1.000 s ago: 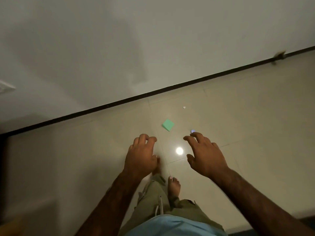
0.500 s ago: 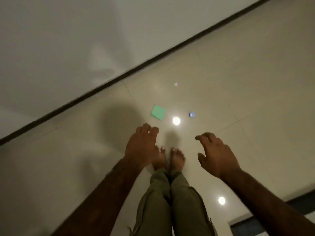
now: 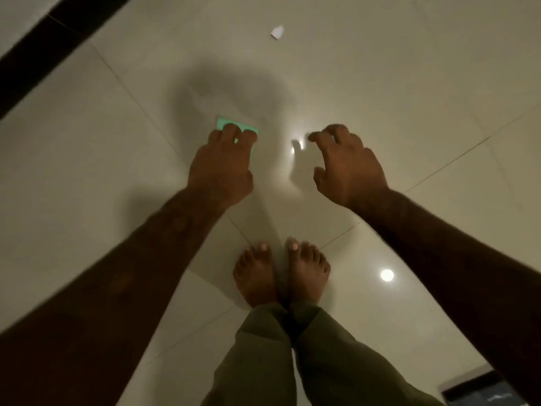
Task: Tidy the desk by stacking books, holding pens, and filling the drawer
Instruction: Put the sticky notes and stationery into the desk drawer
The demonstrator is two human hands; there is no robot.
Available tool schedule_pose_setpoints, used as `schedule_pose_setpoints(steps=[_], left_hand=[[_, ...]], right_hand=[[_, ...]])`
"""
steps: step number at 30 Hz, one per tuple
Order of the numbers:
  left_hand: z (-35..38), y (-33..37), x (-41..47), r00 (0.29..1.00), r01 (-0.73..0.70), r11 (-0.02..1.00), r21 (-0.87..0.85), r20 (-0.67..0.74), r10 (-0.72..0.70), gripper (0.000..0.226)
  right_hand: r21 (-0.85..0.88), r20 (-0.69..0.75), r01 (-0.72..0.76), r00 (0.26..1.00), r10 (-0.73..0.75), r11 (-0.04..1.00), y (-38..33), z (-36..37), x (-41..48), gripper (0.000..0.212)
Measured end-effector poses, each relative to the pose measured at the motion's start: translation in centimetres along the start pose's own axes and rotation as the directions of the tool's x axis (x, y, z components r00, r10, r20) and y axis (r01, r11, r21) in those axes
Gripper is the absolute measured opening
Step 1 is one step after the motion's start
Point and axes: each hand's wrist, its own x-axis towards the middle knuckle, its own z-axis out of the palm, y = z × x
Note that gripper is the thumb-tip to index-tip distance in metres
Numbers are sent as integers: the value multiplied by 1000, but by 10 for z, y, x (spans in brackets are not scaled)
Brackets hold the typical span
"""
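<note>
A small green square pad (image 3: 227, 123) lies flat on the shiny floor tiles. My left hand (image 3: 222, 168) reaches down over it, fingertips covering its near edge; whether they touch it I cannot tell. My right hand (image 3: 348, 168) hovers to the right with fingers curled and spread, holding nothing. The small bluish thing seen on the floor before is hidden behind my right hand. No desk, books, pens or drawer are in view.
A white scrap (image 3: 277, 32) lies on the floor further ahead. A black skirting strip (image 3: 35, 63) runs along the wall at top left. My bare feet (image 3: 281, 276) stand together below the hands. A dark edge (image 3: 483, 391) shows at bottom right.
The view has tipped down and closer to the floor. Both hands have dropped toward the green pad; my left fingertips now overlap it, and my right hand covers the bluish thing.
</note>
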Motion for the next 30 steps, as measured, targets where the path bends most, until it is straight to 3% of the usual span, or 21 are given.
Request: schedule_pose_setpoints(steps=[10,20,23,26,30], left_hand=[[76,-29,82,995,-64,957,281,97,38,94],[89,-45,96,994,-95,925,368,-10,106,102],[76,-45,105,998,-52,907,418,5,55,89],[60,-44,98,999,-23,911,412,33,10,60],[30,-36,57,995,-30,973,227,97,8,28]], right_hand=[[2,-71,-89,994,89,996,49,73,49,55],[36,-155,-111,981,115,993,69,88,64,41],[54,-145,-128,980,135,990,68,83,61,37],[75,-129,-131,982,140,989,58,66,46,41],[111,-93,-117,987,128,987,26,22,14,43]])
